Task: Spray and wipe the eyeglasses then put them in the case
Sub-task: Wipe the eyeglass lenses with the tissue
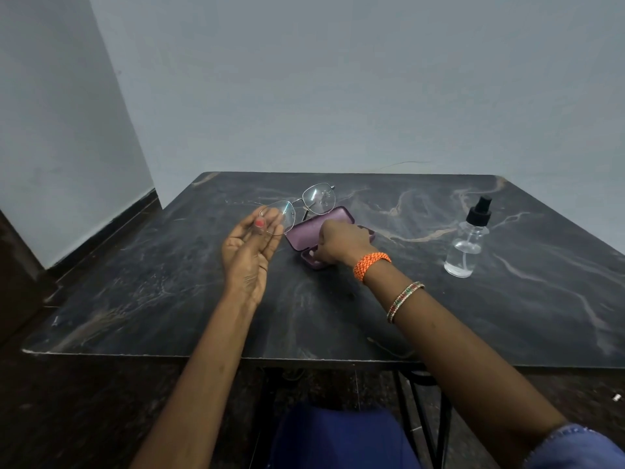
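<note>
Eyeglasses, case, bottle: one each.

A plain, sparsely furnished room, likely in a home or small office. A dark marble-patterned table on thin black metal legs stands in a corner, with bare pale grey walls at 12 and 9 o'clock. A dark skirting runs along the left wall's foot above a dark floor.

On the table there was one pair of eyeglasses at twelve o'clock, one open purple case, one spray bottle at two o'clock, and two hands
</note>
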